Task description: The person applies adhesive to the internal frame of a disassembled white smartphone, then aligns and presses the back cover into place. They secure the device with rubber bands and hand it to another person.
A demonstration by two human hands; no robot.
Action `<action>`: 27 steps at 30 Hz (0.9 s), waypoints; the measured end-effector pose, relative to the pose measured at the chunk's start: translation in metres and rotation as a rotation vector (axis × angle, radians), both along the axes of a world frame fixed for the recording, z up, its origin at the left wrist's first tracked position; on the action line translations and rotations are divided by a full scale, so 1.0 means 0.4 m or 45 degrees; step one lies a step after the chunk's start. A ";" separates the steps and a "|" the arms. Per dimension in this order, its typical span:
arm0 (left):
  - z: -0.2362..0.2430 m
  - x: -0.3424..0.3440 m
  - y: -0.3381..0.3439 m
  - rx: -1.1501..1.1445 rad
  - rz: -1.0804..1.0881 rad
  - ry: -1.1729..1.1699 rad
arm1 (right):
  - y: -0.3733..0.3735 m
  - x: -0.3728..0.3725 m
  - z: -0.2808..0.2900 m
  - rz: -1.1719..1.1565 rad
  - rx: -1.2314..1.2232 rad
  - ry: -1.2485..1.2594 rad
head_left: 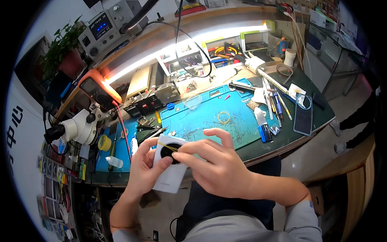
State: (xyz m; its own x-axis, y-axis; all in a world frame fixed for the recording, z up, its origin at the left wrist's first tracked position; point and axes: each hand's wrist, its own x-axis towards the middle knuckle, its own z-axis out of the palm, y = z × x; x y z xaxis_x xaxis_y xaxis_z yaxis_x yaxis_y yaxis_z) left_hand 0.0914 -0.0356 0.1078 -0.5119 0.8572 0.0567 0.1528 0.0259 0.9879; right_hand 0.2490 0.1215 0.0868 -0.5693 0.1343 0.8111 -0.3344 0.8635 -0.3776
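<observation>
My left hand (146,165) is closed around the edges of a white smartphone (171,181), its back facing up with a big round black camera (167,152). A thin yellow rubber band (163,144) runs across the phone's top corner and over the camera. The bent fingers of my right hand (215,163) pinch that band beside the camera. Both hands hold the phone in front of the bench edge. A second yellow rubber band (223,117) lies in a loop on the blue work mat (209,131).
Left of the mat stand a white microscope (78,127), an orange multimeter (100,88) and a small dropper bottle (114,161). Pliers (152,134) lie near the phone. To the right are pens, tweezers and another phone (303,115). A person's legs (354,121) show at far right.
</observation>
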 end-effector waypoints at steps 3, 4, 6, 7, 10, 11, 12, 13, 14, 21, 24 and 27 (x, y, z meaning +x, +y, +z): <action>-0.039 0.006 -0.020 0.166 0.044 -0.305 | 0.014 0.022 -0.013 -0.098 -0.096 0.134; -0.047 0.015 -0.023 0.185 0.037 -0.414 | 0.012 0.029 -0.023 -0.140 -0.179 0.124; -0.068 0.018 -0.025 0.205 -0.040 -0.588 | 0.009 0.025 -0.030 0.058 -0.521 0.002; -0.084 0.019 -0.023 0.218 -0.074 -0.616 | 0.013 0.022 -0.045 0.193 -0.639 -0.049; -0.136 0.022 -0.016 0.245 -0.150 -0.721 | 0.017 0.015 -0.072 0.365 -0.723 -0.104; -0.150 0.023 -0.014 0.248 -0.156 -0.771 | 0.017 0.015 -0.074 0.380 -0.737 -0.104; -0.157 0.030 -0.013 0.250 -0.160 -0.820 | 0.017 0.017 -0.072 0.396 -0.750 -0.103; -0.162 0.043 -0.010 0.259 -0.130 -0.839 | 0.019 0.020 -0.072 0.377 -0.733 -0.111; -0.163 0.044 -0.008 0.260 -0.150 -0.843 | 0.023 0.023 -0.070 0.360 -0.716 -0.118; -0.169 0.062 -0.014 0.379 -0.084 -0.371 | 0.027 0.043 -0.067 0.349 -0.800 -0.169; -0.160 0.094 -0.009 0.381 0.030 -0.008 | 0.001 0.041 -0.088 0.451 -1.299 -0.088; -0.155 0.118 -0.020 0.411 0.027 0.189 | 0.009 0.062 -0.074 0.442 -1.096 -0.206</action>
State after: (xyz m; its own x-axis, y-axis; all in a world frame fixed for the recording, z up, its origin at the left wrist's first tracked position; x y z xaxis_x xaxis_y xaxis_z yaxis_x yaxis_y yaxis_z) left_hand 0.1385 -0.0438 0.0459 -0.4956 0.7722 0.3977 0.2979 -0.2790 0.9129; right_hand 0.2739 0.1250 0.0572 -0.7870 0.4524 0.4195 -0.4082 0.1280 -0.9039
